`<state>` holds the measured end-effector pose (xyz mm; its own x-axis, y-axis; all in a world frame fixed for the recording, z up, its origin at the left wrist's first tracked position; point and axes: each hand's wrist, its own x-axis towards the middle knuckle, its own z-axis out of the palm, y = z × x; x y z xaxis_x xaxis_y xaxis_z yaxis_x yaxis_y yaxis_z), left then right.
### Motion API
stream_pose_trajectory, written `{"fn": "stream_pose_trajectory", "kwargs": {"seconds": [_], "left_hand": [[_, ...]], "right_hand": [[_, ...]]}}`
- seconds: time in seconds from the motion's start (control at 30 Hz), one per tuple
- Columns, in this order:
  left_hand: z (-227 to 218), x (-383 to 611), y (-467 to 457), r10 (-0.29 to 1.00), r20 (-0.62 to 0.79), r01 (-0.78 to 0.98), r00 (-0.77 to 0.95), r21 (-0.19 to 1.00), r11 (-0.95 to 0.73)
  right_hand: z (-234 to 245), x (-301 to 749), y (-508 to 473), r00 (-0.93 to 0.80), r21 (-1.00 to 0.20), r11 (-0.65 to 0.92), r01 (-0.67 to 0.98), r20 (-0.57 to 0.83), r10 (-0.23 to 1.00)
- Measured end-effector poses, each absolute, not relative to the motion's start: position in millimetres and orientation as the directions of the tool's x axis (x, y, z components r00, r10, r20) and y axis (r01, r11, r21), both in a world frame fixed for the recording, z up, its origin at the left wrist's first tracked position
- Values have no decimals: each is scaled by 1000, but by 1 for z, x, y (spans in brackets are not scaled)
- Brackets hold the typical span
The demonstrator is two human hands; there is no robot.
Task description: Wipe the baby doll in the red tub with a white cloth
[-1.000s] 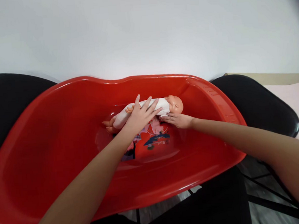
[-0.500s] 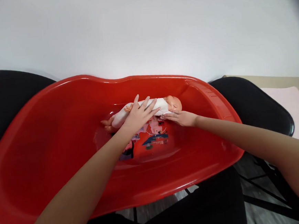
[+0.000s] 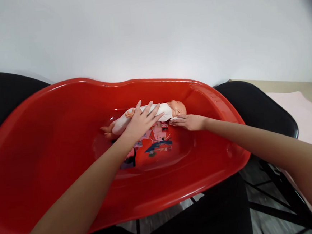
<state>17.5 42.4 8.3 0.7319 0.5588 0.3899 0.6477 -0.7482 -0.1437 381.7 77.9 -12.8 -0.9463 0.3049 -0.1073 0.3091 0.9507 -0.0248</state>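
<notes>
A baby doll (image 3: 166, 110) in a white bodysuit lies along the far side inside a red baby bathtub (image 3: 56, 153), its head to the right and feet to the left. Over its torso rests my left hand (image 3: 141, 121), open, fingers spread across the white body. Beside the doll's neck, my right hand (image 3: 191, 122) has its fingers together around a small white cloth (image 3: 175, 118), mostly hidden by the hand.
Black chairs (image 3: 257, 105) stand by the tub's right end, and a black surface (image 3: 5, 96) lies at its left. A pink sheet (image 3: 287, 103) is at far right. Behind the tub rises a white wall (image 3: 138, 32). Cartoon pictures (image 3: 158, 145) mark the tub floor.
The whole view has shifted slightly, so the tub and doll appear a little further left. My right hand has drawn slightly away from the doll's neck; more of the white cloth shows.
</notes>
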Motion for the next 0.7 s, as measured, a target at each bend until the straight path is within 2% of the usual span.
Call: {"fn": "stream_pose_trajectory", "kwargs": {"seconds": [0.13,0.3,0.4,0.53,0.63,0.7], "left_hand": [[8,18,43,556,395,648,731,-148,-747],[9,18,41,553,387,648,738,-174,-742],[8,17,41,557,380,650,738,-181,-738],[7,16,42,562,376,652,737,-177,-737],[7,16,43,562,383,650,733,-151,-745],[7,16,43,561,393,648,729,-131,-750]], "right_hand": [[-21,404,75,-920,-12,940,342,-207,332],[-10,380,69,-956,44,967,251,-143,255],[-15,345,71,-951,125,959,255,-144,272],[-43,318,75,-880,305,893,331,-241,408],[-62,327,74,-886,404,855,326,-186,426],[-67,343,72,-908,400,860,317,-135,398]]}}
